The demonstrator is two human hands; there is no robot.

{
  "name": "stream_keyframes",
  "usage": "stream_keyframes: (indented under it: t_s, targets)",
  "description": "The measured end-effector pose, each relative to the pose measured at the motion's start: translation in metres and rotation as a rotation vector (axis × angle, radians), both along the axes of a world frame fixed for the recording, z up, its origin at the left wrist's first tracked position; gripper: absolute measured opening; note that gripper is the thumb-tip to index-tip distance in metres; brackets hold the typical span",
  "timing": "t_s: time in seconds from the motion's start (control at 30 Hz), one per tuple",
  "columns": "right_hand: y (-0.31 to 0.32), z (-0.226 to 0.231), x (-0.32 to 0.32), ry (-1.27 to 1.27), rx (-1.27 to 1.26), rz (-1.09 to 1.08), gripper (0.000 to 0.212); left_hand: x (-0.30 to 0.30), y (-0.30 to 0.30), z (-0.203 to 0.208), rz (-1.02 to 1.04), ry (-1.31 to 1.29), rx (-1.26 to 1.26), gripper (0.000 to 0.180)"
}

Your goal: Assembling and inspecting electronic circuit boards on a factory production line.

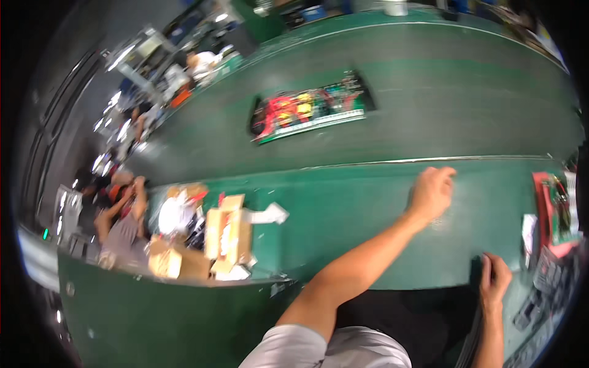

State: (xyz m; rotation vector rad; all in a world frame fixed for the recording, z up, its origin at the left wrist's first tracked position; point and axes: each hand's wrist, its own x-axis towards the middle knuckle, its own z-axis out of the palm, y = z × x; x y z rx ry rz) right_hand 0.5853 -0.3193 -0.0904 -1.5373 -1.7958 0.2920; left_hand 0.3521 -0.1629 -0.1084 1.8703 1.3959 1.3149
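Long rectangular green circuit board with red and yellow components (313,111): lying slightly aslant on wide dark grey-green matte belt-like surface (466,92), beyond both hands, apart from them. Top crowded and uneven; glossy red cluster at left, blocky yellow parts toward middle, pale strip along near edge, dark pieces at both ends; finer detail blurred.

Bare left hand (432,193): over smooth green desk (362,227), near thin metallic seam (392,161). Grip: fingers curled; cannot tell if empty or loaded.

Bare right hand (497,279): at desk's near edge. Grip: thumb raised, fingers partly hidden; cannot tell if open or closed.

Far right: second green board on red backing (542,214), just beside narrow white slip (528,233).

Left: open brown cardboard box (213,233), torn-edged white paper (270,214), crumpled white bundle (175,214).
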Motion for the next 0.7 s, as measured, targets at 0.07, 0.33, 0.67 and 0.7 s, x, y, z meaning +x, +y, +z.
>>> stream_keyframes:
  t_s: [0.07, 0.33, 0.67, 0.7]
  targets:
    - [0.007, 0.0, -0.025, 0.013, -0.013, 0.063, 0.007, -0.026, -0.009, -0.003, 0.083, 0.142, 0.102, 0.026]
    - [0.017, -0.003, -0.015, -0.006, 0.048, 0.173, 0.014, -0.029, 0.006, -0.004, -0.031, -0.031, -0.113, 0.029]
    - [0.005, -0.015, -0.017, -0.047, 0.096, 0.167, 0.015, -0.028, -0.002, -0.011, -0.098, 0.023, -0.042, 0.033]
    - [0.005, -0.015, -0.018, -0.042, 0.097, 0.163, 0.015, -0.029, -0.003, -0.01, -0.09, 0.018, -0.061, 0.033]
